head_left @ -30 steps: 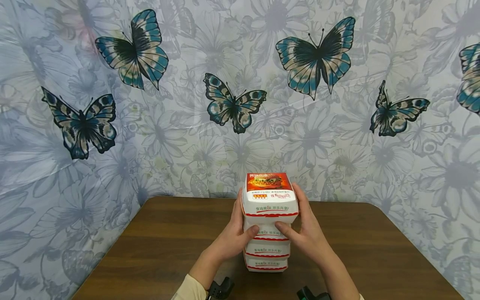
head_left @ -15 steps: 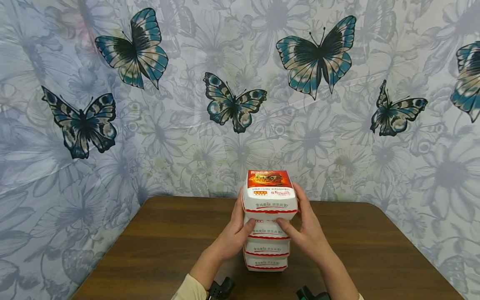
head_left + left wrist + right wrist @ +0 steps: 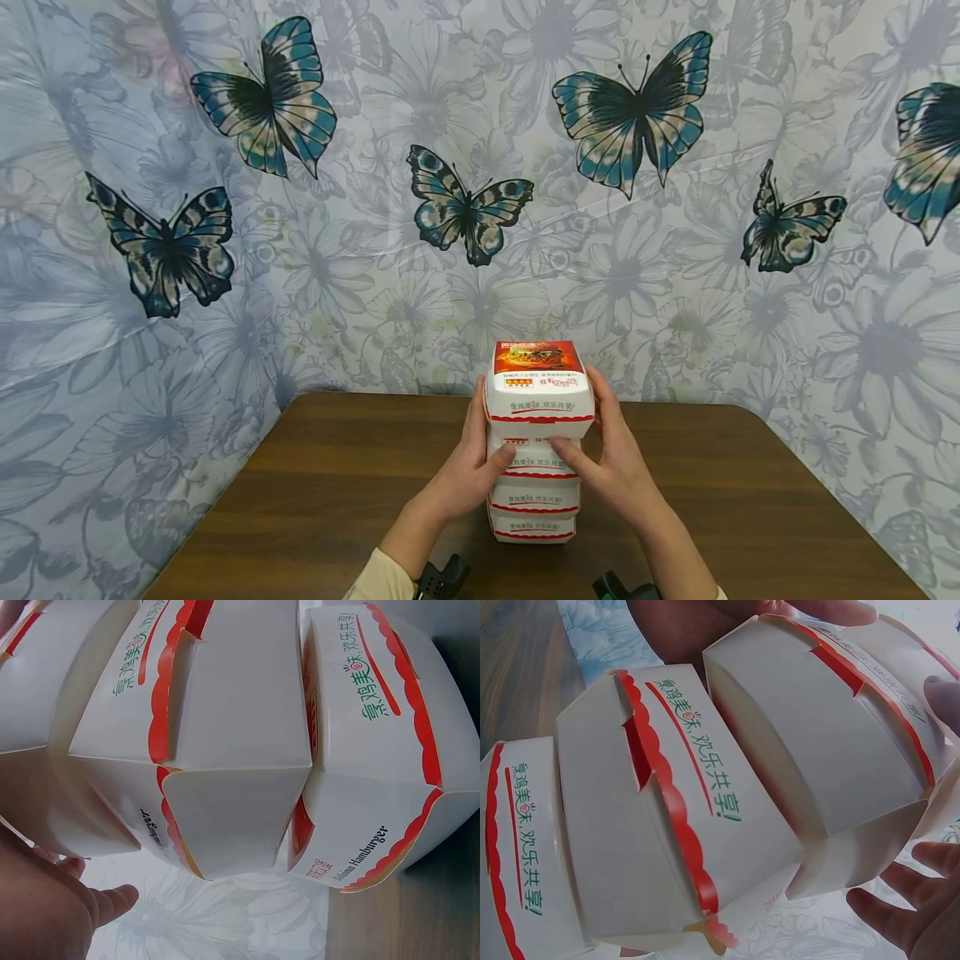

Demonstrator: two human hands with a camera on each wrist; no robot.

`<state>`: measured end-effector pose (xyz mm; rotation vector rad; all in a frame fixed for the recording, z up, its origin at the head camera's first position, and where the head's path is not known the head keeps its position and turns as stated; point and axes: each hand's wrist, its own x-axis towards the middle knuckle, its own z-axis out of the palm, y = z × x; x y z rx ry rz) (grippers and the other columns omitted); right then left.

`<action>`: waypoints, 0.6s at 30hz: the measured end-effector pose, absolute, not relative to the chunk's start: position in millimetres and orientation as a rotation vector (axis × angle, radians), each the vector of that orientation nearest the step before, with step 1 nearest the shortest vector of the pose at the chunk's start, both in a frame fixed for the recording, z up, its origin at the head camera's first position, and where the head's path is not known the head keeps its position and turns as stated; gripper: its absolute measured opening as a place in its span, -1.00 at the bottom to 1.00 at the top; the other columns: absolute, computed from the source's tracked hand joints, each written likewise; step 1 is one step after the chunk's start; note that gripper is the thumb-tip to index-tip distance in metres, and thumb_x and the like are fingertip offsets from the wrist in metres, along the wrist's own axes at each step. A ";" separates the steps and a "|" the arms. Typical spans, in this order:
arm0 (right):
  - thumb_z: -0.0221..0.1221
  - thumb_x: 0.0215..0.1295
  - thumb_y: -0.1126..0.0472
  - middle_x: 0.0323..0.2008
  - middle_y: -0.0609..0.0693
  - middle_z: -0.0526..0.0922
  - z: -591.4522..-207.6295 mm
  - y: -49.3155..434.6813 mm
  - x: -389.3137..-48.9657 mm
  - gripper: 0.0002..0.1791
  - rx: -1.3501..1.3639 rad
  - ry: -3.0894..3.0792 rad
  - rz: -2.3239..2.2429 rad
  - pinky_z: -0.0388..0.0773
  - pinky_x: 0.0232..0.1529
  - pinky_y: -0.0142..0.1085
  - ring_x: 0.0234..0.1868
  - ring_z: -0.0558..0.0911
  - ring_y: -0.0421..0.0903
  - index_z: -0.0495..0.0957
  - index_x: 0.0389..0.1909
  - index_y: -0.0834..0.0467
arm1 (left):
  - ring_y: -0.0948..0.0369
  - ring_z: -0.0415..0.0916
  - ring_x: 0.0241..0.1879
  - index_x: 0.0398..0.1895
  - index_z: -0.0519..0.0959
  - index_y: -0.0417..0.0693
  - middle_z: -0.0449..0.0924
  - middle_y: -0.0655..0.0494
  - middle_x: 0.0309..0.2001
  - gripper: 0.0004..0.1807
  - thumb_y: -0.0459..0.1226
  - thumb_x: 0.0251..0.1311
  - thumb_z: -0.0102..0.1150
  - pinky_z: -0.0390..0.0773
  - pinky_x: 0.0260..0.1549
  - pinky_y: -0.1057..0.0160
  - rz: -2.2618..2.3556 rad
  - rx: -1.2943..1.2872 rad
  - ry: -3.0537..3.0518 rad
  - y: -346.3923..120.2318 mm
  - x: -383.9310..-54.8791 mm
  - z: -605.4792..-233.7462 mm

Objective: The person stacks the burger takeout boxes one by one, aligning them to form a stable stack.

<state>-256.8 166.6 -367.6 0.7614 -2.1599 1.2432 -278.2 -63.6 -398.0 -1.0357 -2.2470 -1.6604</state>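
Observation:
In the head view, several white and red paper hamburger boxes stand in one stack near the middle of the table. The top box [image 3: 538,392] carries a burger picture on its lid and sits slightly larger in view above the others. My left hand [image 3: 461,479] grips the stack's left side, its thumb on the front of the second box from the top [image 3: 536,462]. My right hand [image 3: 622,471] grips the opposite side the same way. Both wrist views show the lower boxes [image 3: 232,690] close up, with gaps and tilted edges between them; fingers [image 3: 889,915] reach behind the upper boxes.
The brown wooden table [image 3: 337,475] reaches back to a wall cloth [image 3: 375,317] printed with flowers and blue butterflies. Black wrist devices [image 3: 442,575] show at the bottom edge of the head view.
The top box has risen slightly and shifted a little left. Both thumbs have moved slightly on the second box. The lower boxes have stayed in place.

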 end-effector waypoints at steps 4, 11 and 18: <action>0.39 0.16 0.31 0.33 -0.09 0.38 -368.4 166.3 -256.5 0.13 0.764 -2.147 1.249 0.40 0.22 -0.01 0.25 0.39 -0.32 -0.13 0.59 -0.15 | 0.08 -0.33 0.58 0.56 -0.59 0.34 -0.44 0.14 0.61 0.06 0.03 0.42 0.05 -0.03 0.44 -0.30 -1.685 -1.027 -2.253 -64.6 -277.6 -397.4; 0.39 0.16 0.29 0.30 -0.08 0.40 -367.7 166.3 -255.2 0.15 0.770 -2.149 1.268 0.36 0.19 -0.30 0.19 0.41 -0.30 -0.16 0.59 -0.14 | 0.06 -0.39 0.59 0.56 -0.60 0.36 -0.51 0.18 0.61 0.09 0.18 0.37 0.03 0.01 0.43 -0.30 -1.696 -1.004 -2.267 -65.4 -278.1 -397.3; 0.40 0.15 0.31 0.38 -0.08 0.33 -369.1 166.6 -256.0 0.16 0.760 -2.145 1.294 0.29 0.23 -0.38 0.25 0.38 -0.32 -0.16 0.60 -0.12 | 0.10 -0.38 0.59 0.56 -0.58 0.40 -0.47 0.22 0.60 0.08 0.16 0.36 0.05 -0.02 0.44 -0.30 -1.694 -1.021 -2.241 -66.1 -278.6 -397.4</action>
